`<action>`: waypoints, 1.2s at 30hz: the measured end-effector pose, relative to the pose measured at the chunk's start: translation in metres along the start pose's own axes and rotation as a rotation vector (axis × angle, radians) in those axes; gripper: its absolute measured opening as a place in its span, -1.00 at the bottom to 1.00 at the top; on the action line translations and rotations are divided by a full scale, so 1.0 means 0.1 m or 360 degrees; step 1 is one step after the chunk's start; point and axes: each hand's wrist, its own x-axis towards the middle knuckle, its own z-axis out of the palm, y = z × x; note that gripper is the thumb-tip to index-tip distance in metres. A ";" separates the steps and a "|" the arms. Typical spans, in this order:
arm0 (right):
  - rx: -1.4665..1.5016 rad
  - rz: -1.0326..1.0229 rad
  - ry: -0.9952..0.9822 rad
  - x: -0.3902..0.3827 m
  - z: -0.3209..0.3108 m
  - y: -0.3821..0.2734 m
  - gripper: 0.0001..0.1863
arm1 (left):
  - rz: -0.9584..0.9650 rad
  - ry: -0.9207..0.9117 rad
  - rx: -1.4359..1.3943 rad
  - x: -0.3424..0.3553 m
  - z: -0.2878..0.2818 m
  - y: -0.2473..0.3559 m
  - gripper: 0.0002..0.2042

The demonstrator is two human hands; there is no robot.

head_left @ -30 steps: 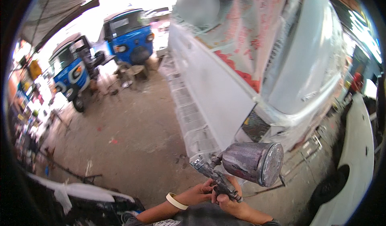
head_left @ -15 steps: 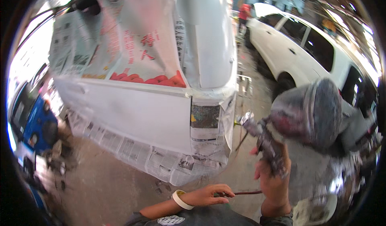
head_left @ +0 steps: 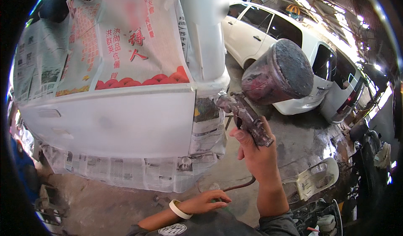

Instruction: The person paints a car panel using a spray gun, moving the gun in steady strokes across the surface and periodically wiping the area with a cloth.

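Observation:
My right hand (head_left: 259, 155) is wrapped round the grip of a paint-smeared spray gun (head_left: 247, 115), held up at the right front corner of a white car panel (head_left: 110, 124). A large, stained paint cup (head_left: 262, 78) sits on top of the gun, tilted to the right. Low in front of me, my left hand (head_left: 206, 202), with a pale band on its wrist, is curled round a dark reddish hose (head_left: 241, 184). That hose runs toward my right forearm and passes behind it. The panel's surface looks smooth and white, with a recessed handle near its left end.
Printed sheets (head_left: 121, 38) cover the area above the panel, and newspaper (head_left: 121, 171) hangs along its lower edge. Beyond stands a white car (head_left: 252, 32). A pale plastic chair (head_left: 317, 179) is at my right, near a dark container (head_left: 331, 213) of odds and ends.
My right hand and the spray gun have shifted left and up, closer to the panel's corner. The view has swung right, bringing the chair fully in. My left hand keeps hold of the hose.

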 end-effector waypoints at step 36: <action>-0.0414 -0.0264 0.0105 -0.21 0.28 -1.24 -0.59 | -0.0015 0.0502 0.1015 0.66 -0.18 -1.32 -0.42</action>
